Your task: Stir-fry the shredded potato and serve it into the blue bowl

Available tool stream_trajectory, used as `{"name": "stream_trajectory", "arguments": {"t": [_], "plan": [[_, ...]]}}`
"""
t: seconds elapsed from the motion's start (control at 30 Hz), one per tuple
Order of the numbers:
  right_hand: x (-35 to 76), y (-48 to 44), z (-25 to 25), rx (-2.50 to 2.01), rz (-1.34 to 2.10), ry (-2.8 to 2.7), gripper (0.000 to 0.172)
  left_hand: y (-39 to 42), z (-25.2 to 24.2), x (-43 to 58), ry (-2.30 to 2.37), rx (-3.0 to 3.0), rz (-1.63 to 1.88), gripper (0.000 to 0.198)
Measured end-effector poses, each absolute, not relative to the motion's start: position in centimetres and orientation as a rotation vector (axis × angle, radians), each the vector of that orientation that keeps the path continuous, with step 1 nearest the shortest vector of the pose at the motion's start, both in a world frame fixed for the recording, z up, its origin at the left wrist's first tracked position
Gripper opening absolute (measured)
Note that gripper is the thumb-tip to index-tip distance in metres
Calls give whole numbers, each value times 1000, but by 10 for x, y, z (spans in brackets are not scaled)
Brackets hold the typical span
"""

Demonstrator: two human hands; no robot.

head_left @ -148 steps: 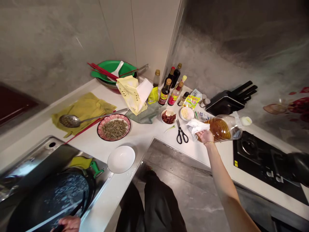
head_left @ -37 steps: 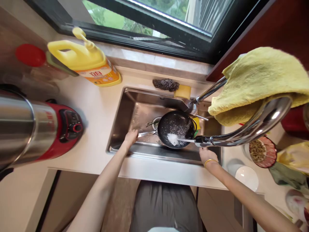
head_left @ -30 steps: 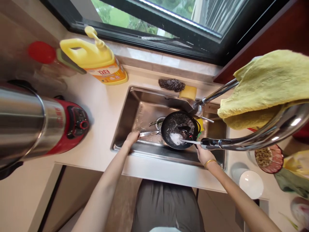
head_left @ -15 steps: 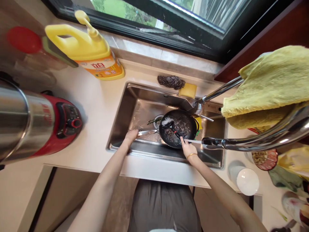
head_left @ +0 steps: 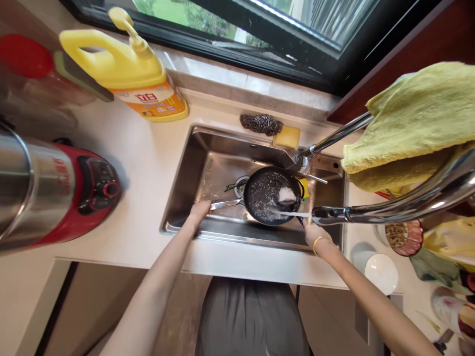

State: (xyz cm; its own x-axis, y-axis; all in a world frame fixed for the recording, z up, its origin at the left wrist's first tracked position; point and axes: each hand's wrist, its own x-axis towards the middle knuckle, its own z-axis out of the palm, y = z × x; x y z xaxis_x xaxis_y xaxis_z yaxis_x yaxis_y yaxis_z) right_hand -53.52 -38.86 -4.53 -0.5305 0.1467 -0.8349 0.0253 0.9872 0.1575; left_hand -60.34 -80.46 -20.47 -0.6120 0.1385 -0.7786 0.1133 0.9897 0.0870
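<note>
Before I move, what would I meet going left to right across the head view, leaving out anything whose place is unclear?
Red-and-steel appliance → left hand → black pan → right hand → white bowl.

1. Just over the right hand (head_left: 314, 234), a curved chrome faucet (head_left: 374, 214) blocks the way up; a yellow cloth towel (head_left: 415, 121) hangs farther right.
2. Beyond the left hand (head_left: 201, 211), the rectangular steel sink (head_left: 219, 175) leaves room beside the round black pan (head_left: 261, 190).
3. Left of that hand, smooth pale counter (head_left: 143, 198) lies open.
</note>
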Motion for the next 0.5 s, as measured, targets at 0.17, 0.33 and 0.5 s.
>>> {"name": "stream_trajectory", "arguments": {"t": [0.17,0.33,0.5], "plan": [[-516,-397,-46,-35,38,2031,45,-806,-209,-607,2245,188,38,28],[-525,-439,-62,-145,-22,2162,49,-808,-214,-607,2247,199,30,25],[-570,-461,-82,5,115,2282,60,-811,-220,-602,2230,216,8,24]]}}
